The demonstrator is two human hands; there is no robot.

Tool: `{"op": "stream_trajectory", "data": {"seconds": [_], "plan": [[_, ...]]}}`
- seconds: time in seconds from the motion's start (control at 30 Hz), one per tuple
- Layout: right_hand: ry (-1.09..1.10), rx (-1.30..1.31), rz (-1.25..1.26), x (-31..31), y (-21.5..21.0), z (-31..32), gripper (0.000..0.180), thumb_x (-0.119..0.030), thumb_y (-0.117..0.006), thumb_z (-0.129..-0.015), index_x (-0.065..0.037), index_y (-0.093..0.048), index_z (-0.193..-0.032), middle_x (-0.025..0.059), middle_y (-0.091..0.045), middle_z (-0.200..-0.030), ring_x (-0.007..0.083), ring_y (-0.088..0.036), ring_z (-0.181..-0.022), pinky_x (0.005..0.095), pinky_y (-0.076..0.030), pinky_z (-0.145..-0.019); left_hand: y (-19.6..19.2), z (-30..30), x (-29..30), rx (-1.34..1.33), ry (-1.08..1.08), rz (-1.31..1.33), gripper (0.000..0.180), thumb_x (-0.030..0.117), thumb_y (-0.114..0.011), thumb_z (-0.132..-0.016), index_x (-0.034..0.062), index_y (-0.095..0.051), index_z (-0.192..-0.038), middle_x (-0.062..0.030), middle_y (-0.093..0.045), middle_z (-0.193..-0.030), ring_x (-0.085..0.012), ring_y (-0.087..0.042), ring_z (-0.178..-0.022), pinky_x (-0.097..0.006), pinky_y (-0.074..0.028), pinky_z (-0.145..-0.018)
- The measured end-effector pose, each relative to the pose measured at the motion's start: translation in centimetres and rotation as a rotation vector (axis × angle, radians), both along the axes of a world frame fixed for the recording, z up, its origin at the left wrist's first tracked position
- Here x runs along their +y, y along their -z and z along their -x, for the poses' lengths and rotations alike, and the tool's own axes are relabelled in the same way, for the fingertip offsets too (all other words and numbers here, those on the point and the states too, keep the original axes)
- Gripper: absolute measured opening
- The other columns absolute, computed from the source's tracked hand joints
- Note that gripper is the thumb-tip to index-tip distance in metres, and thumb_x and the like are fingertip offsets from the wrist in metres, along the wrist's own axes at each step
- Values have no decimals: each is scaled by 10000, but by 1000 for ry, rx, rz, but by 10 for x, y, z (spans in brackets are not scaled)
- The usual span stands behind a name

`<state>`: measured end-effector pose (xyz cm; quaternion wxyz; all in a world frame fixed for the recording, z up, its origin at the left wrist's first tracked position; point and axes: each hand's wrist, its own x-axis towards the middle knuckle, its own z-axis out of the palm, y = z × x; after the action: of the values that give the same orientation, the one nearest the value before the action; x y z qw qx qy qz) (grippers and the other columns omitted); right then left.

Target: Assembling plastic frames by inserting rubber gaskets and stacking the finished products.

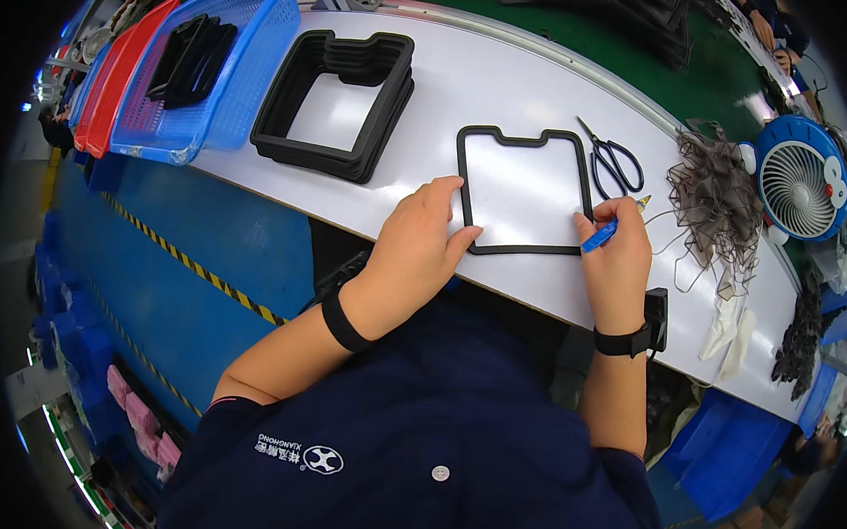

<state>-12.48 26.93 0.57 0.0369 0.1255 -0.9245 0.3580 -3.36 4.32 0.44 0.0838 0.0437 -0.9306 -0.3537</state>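
navy shirt (407, 415), half-spread left hand (421, 234) touching frame (528, 250)

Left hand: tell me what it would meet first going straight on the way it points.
The left hand would first meet the left side of the black frame-shaped gasket. Its fingertips seem to touch that side now, though exact contact is hard to judge from one view.

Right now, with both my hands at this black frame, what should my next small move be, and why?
Perhaps turn the blue tool toward the black frame: its yellow end points away, in the right hand, while the left hand touches the frame's left side.
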Motion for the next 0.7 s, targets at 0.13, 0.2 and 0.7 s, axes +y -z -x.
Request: {"op": "stream_trajectory", "data": {"seconds": [0.13,0.2,0.7], "plan": [[-2,-133,23,-3,-2,1,263,-42,-757,-806,-33,-535,-947,121,-593,-827,274,-598,-748,361,-490,-696,3,6,5,49,23,12,523,78,-772,-806,-3,-524,-1260,-104,-567,-873,-281,-572,-809,-382,-485,-735],[4,-173,72,-2,-3,0,259,-40,-756,-806,-35,-537,-944,107,-597,-823,242,-598,-731,341,-493,-689,4,8,5,28,40,-7,519,39,-747,-800,6,-514,-1263,-98,-561,-872,-266,-569,-784,-375,-491,-717],[-80,-332,121,2,-23,-12,209,-52,-762,-837,-22,-603,-970,55,-618,-805,149,-584,-691,279,-489,-642,-26,-10,-38,-145,1,-92,58,71,-687,-901,12,-690,-898,-70,-607,-797,-162,-554,-635,-295,-461,-609]]}}
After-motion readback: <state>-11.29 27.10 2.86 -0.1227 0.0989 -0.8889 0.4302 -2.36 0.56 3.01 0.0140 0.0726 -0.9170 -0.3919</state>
